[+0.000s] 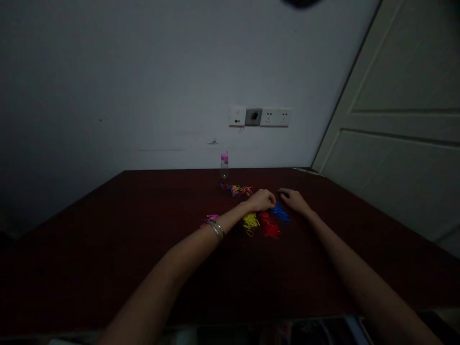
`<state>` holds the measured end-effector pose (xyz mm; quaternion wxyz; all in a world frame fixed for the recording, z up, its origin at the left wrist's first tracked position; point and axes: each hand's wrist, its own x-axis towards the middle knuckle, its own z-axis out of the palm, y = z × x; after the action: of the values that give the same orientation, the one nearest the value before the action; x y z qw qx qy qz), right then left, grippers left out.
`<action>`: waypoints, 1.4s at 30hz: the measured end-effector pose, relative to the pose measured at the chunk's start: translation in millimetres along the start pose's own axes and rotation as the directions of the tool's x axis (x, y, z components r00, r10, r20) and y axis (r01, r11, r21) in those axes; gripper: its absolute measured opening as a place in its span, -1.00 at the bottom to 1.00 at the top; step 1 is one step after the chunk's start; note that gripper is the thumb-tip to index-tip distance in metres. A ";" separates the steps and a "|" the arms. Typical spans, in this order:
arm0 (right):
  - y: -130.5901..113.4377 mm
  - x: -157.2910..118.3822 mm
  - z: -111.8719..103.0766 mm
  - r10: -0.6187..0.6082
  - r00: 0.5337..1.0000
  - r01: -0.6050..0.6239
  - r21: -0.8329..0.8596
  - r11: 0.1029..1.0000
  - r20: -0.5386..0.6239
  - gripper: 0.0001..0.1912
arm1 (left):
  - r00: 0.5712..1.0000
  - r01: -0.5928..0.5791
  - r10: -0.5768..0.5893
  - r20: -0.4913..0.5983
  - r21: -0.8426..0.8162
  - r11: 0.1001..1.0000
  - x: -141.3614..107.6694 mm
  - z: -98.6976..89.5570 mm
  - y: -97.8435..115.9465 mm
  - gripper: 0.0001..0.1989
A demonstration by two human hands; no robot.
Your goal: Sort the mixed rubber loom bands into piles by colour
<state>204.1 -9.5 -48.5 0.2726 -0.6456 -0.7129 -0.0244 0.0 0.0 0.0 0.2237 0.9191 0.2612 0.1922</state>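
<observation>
My left hand (pixel 263 199) reaches across the table, its fingers pinched together at the upper edge of a pile of blue rubber bands (pixel 281 212). Whatever lies between those fingertips is too small and dark to make out. Just right of the blue pile, my right hand (pixel 293 199) rests low over the table, fingers apart and no object visible in it. Red rubber bands (pixel 271 227) and yellow rubber bands (pixel 250 223) lie in separate piles below my left hand. Pink rubber bands (pixel 212 218) are partly covered by my left wrist. Behind is a mixed-colour heap of rubber bands (pixel 240 190).
A small clear bottle with a pink top (pixel 224 166) stands at the back of the dark red table (pixel 118 239), near the wall. Sockets (pixel 275 117) are set in the wall above. A pale panelled door (pixel 402 143) borders the right side.
</observation>
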 end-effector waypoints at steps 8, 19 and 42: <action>3.4 1.0 0.3 -0.015 1.000 0.015 0.006 1.000 0.003 -0.62 | 0.991 0.113 -0.120 -0.056 -0.121 0.986 -10.6 -11.9 -12.3 -0.81; 3.6 0.5 -0.5 -0.007 1.000 0.006 0.023 1.000 0.009 -0.64 | 0.986 0.126 -0.139 -0.094 -0.136 0.983 -18.0 -23.8 -30.7 -0.81; 4.1 0.9 -1.6 0.024 1.000 -0.024 0.035 0.999 0.008 -0.64 | 0.605 0.416 -0.590 -0.534 -0.420 0.807 -100.5 -95.9 -156.0 -0.64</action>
<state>208.5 -8.6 -48.0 0.2815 -0.6494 -0.7064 -0.0065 -185.9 92.0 -24.4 0.2805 0.6469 0.5443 0.4545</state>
